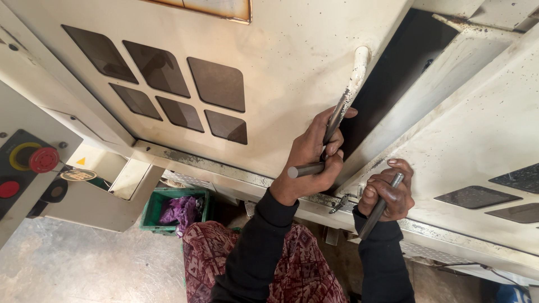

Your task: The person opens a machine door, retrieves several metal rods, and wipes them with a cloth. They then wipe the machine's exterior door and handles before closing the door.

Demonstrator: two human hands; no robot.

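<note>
My left hand (310, 164) is closed around the lower end of a worn white door handle (351, 90) on the left cream machine door (292, 50). The same hand also clamps a short grey metal rod (301, 170) that sticks out to the left. My right hand (387, 193) grips the bare metal handle (375, 216) of the right machine door (477, 129). Between the two doors there is a dark gap (404, 62). Both doors have dark diamond-shaped windows (216, 84).
A control panel with a red mushroom button (43, 160) and a round red button (8, 189) is at the left. A green crate (151, 210) holding purple cloth (181, 209) sits under the machine on the concrete floor (67, 264). A patterned garment (297, 269) covers my legs.
</note>
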